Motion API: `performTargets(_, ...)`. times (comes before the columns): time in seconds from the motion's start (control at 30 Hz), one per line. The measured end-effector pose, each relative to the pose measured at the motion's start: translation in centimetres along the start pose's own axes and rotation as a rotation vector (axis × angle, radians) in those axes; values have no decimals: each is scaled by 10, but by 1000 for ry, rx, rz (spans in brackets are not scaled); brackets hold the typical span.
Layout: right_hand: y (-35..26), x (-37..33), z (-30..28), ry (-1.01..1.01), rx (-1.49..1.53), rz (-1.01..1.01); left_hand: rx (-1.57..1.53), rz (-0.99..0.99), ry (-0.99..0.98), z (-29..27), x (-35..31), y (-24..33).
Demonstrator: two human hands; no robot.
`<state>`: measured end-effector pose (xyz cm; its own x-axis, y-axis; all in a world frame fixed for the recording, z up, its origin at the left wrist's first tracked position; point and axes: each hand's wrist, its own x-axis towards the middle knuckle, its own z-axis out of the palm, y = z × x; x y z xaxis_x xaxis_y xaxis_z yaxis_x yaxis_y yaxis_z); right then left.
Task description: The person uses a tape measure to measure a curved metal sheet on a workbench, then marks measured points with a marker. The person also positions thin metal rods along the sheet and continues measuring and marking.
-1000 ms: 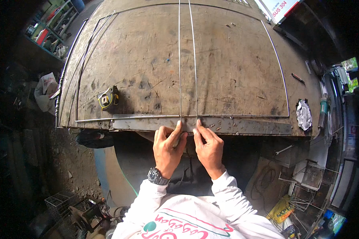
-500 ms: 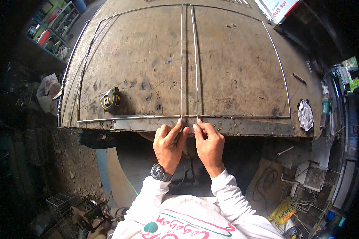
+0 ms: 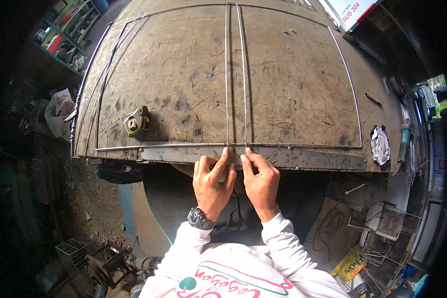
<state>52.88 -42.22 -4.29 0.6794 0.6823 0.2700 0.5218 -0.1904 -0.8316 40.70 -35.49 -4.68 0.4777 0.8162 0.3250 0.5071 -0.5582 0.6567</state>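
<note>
Across the worn table (image 3: 293, 89) a long bent wire (image 3: 244, 74) lies over a wire frame (image 3: 328, 146); the right hand (image 3: 261, 183) pinches one near end, the left hand (image 3: 211, 185) touches the other, its pinch unclear from where I stand

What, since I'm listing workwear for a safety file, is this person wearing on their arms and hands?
The left hand and right hand have no gloves. Long white sleeves end in white cuffs. A chunky black watch with a round dial is on the left; none shows on the right.
</note>
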Motion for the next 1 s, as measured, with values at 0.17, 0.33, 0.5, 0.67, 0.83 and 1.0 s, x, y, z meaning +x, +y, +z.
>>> performTargets(0.17,-2,1,0,-14,-12,10,5,-26,-17,-1,-1,2)
performTargets(0.33,-4,1,-4,-41,-1,19,5,-8,-16,0,0,1)
performTargets(0.5,-9,-1,-9,-99,-41,69,-1,-7,8,0,-1,2)
performTargets(0.67,-6,-6,-5,-36,5,37,-58,12,109,6,-7,-5)
performTargets(0.83,-1,-9,-4,-21,27,41,-115,-10,124,6,-8,-4)
performTargets(1.0,-4,-7,-3,-18,25,28,-90,6,137,8,-8,-6)
